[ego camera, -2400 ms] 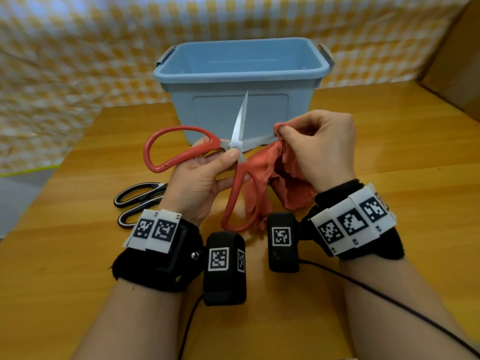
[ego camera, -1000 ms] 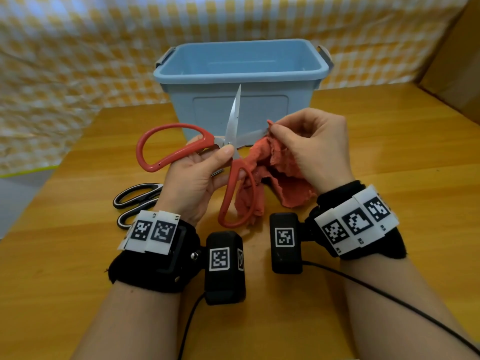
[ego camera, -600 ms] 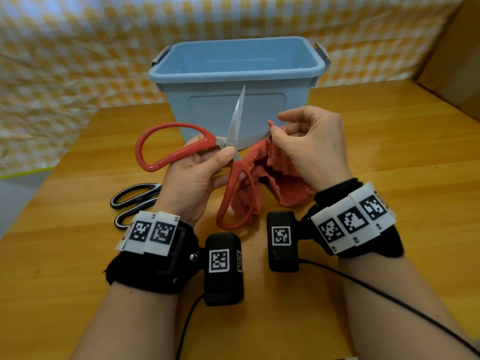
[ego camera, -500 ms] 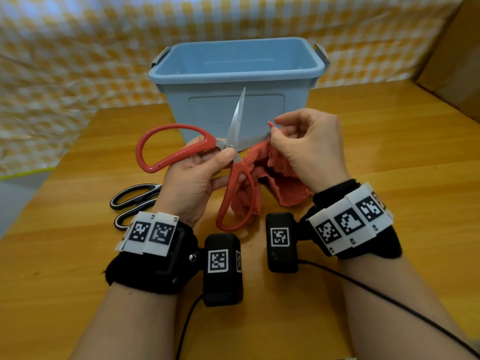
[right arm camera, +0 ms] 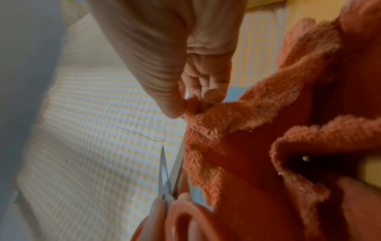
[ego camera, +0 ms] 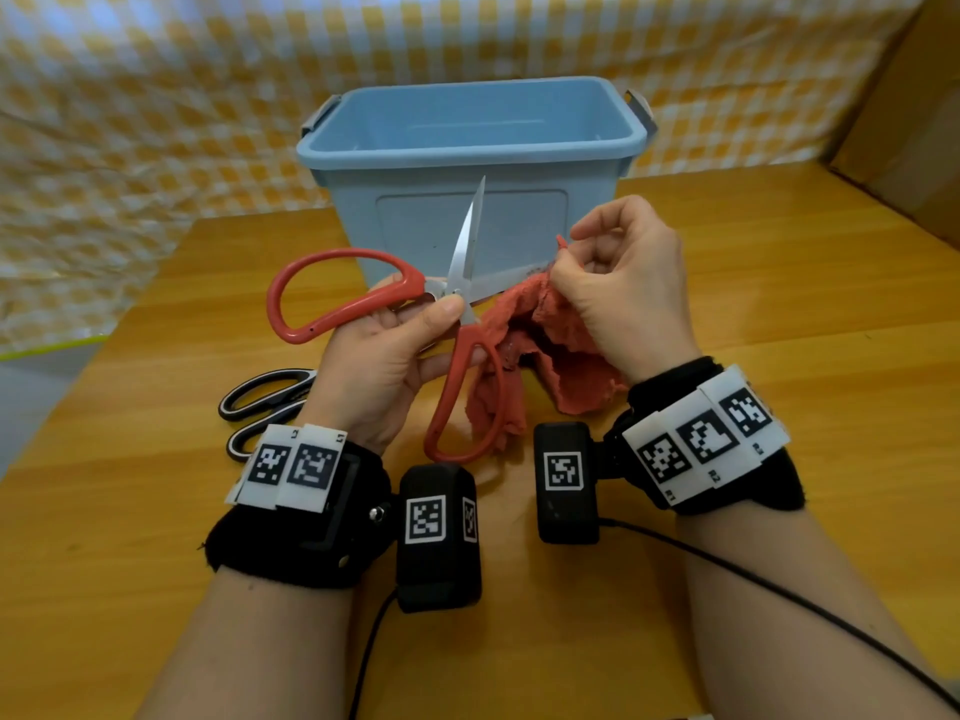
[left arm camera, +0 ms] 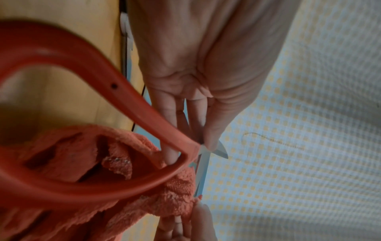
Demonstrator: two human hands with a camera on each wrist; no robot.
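Observation:
My left hand grips red-handled scissors at the pivot, above the table; thumb on top, blades spread wide, one pointing up and one toward the right. A red terry cloth hangs beside the lower blade. My right hand pinches the cloth's top edge between thumb and fingers. In the right wrist view the cloth is bunched under the thumb, with the blades just to its left. In the left wrist view my fingers lie along the red handle over the cloth.
An open blue plastic bin stands just behind my hands on the wooden table. Black-handled scissors lie flat to the left of my left wrist. A yellow checked sheet covers the wall behind. A cardboard box edge shows at far right.
Both hands hold almost the same place. My right fingers have shifted their pinch along the cloth's top edge, and the index finger now lifts above it. The scissors stay spread.

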